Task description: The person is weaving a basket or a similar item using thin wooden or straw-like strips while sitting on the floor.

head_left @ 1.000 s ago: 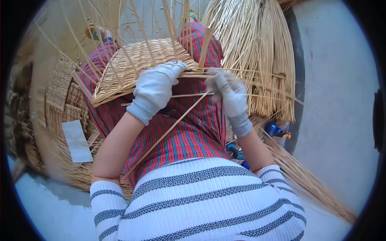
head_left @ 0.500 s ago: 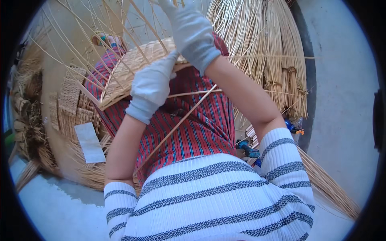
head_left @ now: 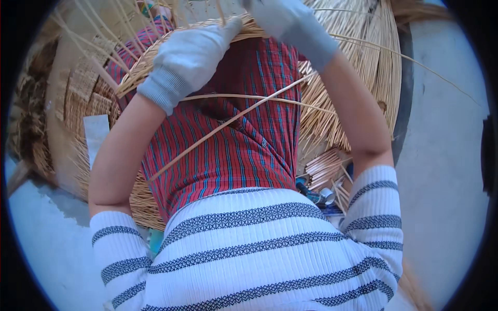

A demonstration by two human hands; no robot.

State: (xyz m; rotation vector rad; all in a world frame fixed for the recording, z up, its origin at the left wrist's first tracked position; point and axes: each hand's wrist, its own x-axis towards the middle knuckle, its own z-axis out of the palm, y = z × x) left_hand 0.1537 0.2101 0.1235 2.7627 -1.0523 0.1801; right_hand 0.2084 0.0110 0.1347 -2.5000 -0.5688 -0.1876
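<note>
A piece of wicker weaving (head_left: 136, 72) lies across my lap, with upright rods (head_left: 101, 39) standing out from its far side. My left hand (head_left: 192, 57), in a pale work glove, is closed on its near edge; one finger points along the edge and the others are hidden. My right hand (head_left: 290, 20), gloved too, is at the far right end of the weaving. Its fingertips run out at the picture's top, so I cannot see what they hold. A long thin cane strand (head_left: 410, 58) stretches rightward from near that wrist. Two loose rods (head_left: 223, 126) cross over my red striped cloth (head_left: 218, 160).
A big bundle of pale canes (head_left: 358, 57) lies to my right. Cut short sticks (head_left: 324, 167) and a blue power tool (head_left: 309, 194) lie by my right hip. On the left are woven panels (head_left: 83, 83), a white sheet (head_left: 96, 132) and brown fibre heaps (head_left: 28, 124).
The right hand has moved to the right, away from the left hand. The weaving sits higher in the view, and more of it is covered by the left hand. The view has shifted too.
</note>
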